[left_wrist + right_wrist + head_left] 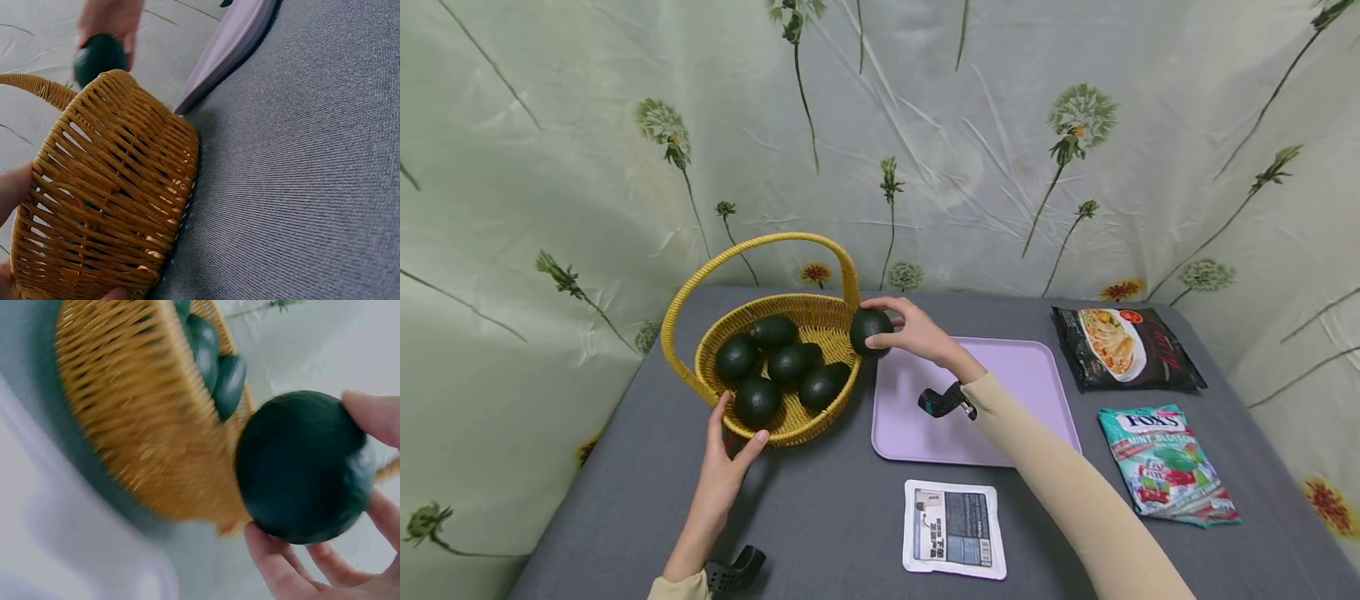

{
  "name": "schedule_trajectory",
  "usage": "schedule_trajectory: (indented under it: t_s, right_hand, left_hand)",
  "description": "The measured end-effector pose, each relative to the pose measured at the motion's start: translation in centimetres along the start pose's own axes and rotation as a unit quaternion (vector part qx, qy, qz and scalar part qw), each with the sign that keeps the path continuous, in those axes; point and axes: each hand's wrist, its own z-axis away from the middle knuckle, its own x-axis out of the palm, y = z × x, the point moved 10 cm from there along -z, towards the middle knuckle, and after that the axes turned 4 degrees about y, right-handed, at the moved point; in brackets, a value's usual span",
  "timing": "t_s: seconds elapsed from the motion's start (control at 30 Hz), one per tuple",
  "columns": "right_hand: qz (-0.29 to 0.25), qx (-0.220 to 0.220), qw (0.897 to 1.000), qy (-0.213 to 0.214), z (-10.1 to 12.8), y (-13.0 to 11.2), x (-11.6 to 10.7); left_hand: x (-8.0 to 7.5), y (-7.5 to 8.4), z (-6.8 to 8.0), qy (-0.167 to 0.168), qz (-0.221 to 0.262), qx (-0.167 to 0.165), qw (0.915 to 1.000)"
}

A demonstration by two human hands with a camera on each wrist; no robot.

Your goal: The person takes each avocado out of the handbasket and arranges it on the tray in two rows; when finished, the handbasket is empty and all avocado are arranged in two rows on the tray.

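Mid-transfer at centre frame: right hand [917, 333] grasping a dark green avocado [870, 329] just beside the rim of the yellow wicker basket [831, 321], left hand [730, 454] steadying its lower-left wall with relaxed fingers; next, probably a careful carry between basket and lilac tray [1037, 375].

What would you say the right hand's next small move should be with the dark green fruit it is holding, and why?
Probably carry it a little further right and lower it onto the lilac tray. The right hand grips the dark green fruit at the basket rim, outside it and just above the tray's near corner. Five more fruits lie in the basket, which the left hand steadies.
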Motion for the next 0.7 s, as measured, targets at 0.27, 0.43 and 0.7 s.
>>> schedule_trajectory:
  t_s: [0.27, 0.43, 0.7]
  right_hand:
    - [-0.026, 0.057, 0.997, 0.042, 2.0, 5.9, -1.9]
    - [-0.014, 0.065, 0.996, 0.050, 2.5, 6.9, -1.6]
    - [-0.026, 0.074, 0.996, 0.031, 3.0, 5.4, -0.9]
  left_hand:
    - [0.0, -0.1, -0.1, 0.002, -0.001, -0.009, 1.0000]
    - [0.1, -0.1, -0.1, 0.001, -0.005, -0.012, 0.9999]
    - [0.0, -0.1, 0.0, 0.001, -0.005, -0.009, 0.9999]
